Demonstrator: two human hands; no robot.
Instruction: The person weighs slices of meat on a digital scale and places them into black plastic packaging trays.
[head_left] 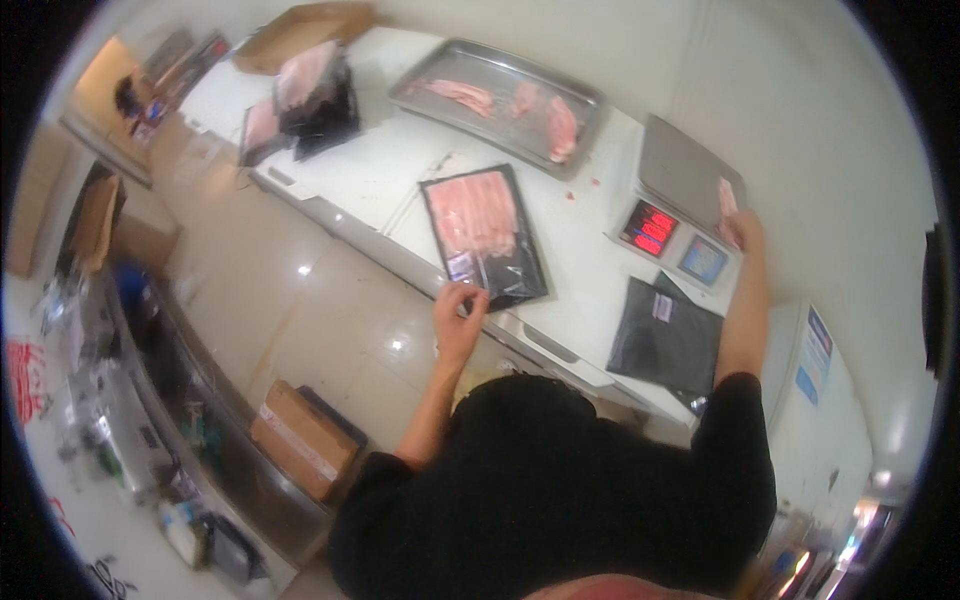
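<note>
A black-backed clear plastic bag (pixel 513 270) lies in front of me, with a row of pale pink meat slices (pixel 475 212) in its far part. At the bag's near left corner, my left hand (pixel 459 312) is closed on the edge in a pinch. Out to the right, my right hand (pixel 743 233) grips a thin strip of meat (pixel 727 200) at the right side of the digital scale (pixel 685 165). Red digits glow on the scale's display (pixel 649 226). Flat black bags (pixel 658 345) lie nearer to me, below the scale.
Farther back stands a metal tray (pixel 420 98) with a few meat pieces. Filled packs (pixel 318 95) are piled at the table's far left, beside a cardboard tray (pixel 285 38). Small meat scraps dot the white tabletop (pixel 580 260). A cardboard box (pixel 300 440) sits left of me.
</note>
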